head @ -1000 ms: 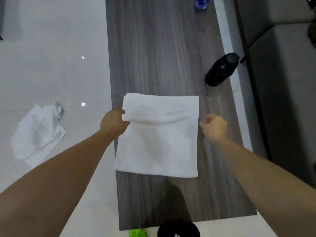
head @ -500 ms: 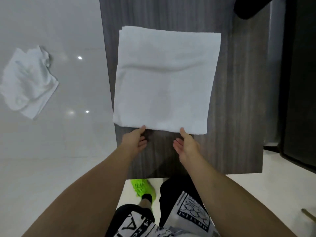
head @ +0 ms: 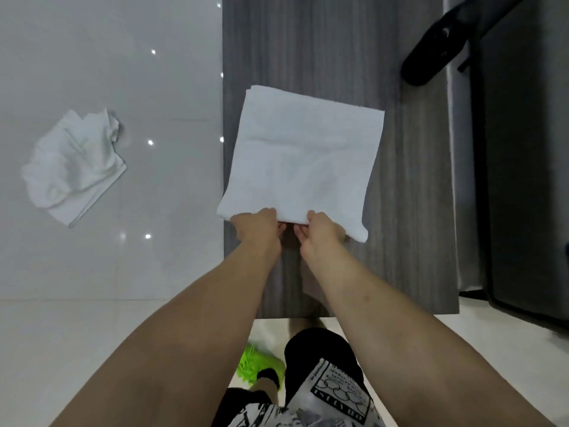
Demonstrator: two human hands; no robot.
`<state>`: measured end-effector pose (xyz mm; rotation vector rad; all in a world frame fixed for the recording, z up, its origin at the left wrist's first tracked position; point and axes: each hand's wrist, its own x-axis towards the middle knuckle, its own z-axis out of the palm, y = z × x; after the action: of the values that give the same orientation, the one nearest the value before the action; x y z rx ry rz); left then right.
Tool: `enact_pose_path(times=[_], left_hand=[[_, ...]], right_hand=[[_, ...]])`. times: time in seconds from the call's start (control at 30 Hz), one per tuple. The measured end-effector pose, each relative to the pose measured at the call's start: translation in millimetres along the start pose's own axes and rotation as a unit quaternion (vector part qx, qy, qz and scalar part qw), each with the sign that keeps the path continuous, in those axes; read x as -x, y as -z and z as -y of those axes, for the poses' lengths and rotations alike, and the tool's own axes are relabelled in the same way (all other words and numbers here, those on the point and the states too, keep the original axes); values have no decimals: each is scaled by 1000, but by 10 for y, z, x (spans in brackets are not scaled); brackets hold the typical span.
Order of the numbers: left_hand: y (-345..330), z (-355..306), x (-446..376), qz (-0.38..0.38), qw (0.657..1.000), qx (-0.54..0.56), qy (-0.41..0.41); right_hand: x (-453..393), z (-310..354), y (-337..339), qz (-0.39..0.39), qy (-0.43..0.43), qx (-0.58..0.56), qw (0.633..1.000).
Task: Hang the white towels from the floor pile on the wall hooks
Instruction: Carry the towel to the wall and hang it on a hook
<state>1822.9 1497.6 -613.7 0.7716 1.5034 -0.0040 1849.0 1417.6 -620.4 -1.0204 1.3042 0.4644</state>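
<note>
Towels are counted as two: a folded towel [head: 303,161] laid flat on the grey wooden table [head: 412,211], its slightly longer sides running away from the person, and a crumpled towel [head: 72,166] left on the floor [head: 92,57]. The folded towel's near edge is pinched by the left hand [head: 257,226] and the right hand [head: 320,232], close together. A black bottle [head: 431,53] is seen lying beyond, at the table's right edge.

Hidden fingers, cropped bottle

We cannot see fingertips tucked under the folded towel [head: 303,161]; the black bottle [head: 431,57] runs off the top edge.
</note>
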Motion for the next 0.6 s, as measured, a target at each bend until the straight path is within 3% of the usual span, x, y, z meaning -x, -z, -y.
enact_pose_path(times=[0.13,0.23,0.3,0.4,0.5,0.6], left_hand=[[247,-550,692,-2,976,-93,-195],[618,-1053,1196,40,931,-178,-317],[947,-1374,1536,43,881,-230,-411],[1610,-1869,2003,9,789,-293,-540],[2423,-2346,2387,-46,726,-315,-610],[3303,-2703,2744,-134,658,-334,-662]], right_hand=[[851,99,-192,28,166,56,984],[1657,207,-316,37,323,149,934],[2198,247,-358,93,417,192,884],[2982,192,-318,172,535,316,764],[3757,-5,-286,225,635,408,617],[4528,-392,-391,253,699,442,503]])
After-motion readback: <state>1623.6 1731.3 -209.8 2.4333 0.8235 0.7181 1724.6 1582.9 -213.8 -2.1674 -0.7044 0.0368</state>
